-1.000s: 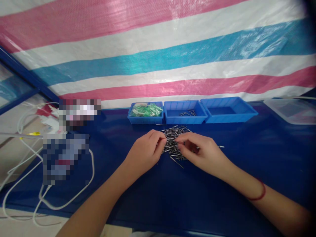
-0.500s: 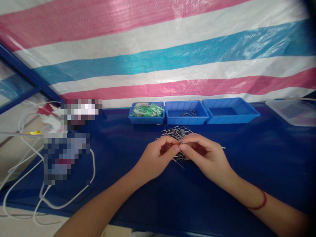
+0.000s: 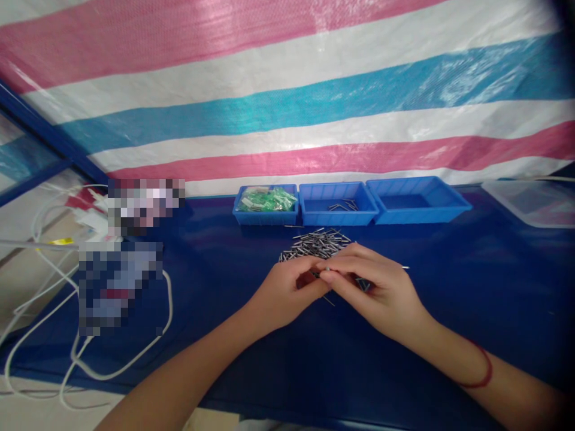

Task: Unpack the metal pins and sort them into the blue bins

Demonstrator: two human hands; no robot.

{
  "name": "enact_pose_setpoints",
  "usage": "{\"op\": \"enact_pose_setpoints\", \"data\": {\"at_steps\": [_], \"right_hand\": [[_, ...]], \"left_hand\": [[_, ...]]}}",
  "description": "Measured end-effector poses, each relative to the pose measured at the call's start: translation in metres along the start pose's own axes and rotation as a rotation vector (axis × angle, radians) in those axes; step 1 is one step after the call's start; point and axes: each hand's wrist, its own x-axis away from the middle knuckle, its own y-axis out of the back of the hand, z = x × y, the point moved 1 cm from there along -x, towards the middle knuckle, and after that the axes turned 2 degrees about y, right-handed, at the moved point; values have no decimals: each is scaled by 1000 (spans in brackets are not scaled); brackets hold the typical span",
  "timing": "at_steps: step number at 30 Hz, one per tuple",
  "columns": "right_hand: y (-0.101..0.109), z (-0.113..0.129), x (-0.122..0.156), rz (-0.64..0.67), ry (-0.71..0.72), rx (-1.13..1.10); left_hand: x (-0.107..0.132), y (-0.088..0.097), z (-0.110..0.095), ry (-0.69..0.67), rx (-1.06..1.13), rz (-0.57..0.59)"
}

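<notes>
My left hand (image 3: 290, 293) and my right hand (image 3: 381, 287) meet fingertip to fingertip over a pile of thin metal pins (image 3: 321, 241). Between the thumb and forefinger of my right hand shows the small grey end of a metal pin (image 3: 327, 269). My left thumb and forefinger are pinched closed against the same spot; whatever lies between them is hidden. Part of the pile is covered by both hands, and a few pins stick out below and beside them.
Behind the pile stand three blue bins: one with green-and-clear plastic packets (image 3: 268, 199), a middle bin (image 3: 309, 220) holding several pins, and a right bin (image 3: 424, 216). A clear plastic container (image 3: 516, 206) sits far right. White cables (image 3: 169, 299) loop at the left.
Both hands have shifted slightly down, baring more of the pile behind them. My right fingers have spread a little, and the pinched fingertips remain together.
</notes>
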Motion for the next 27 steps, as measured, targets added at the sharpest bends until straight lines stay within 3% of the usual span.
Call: {"op": "enact_pose_setpoints", "data": {"at_steps": [4,13,18,27], "right_hand": [[5,0,-1,-15,43,13],[9,-4,-5,14,-59,88],[6,-6,-5,61,-22,83],[3,-9,-3,170,-94,-17]], "left_hand": [[1,5,-6,-20,-51,-47],[4,13,-15,-75,-143,-268],[5,13,-13,-71,-176,-260],[6,13,-14,-143,-258,-291]]}}
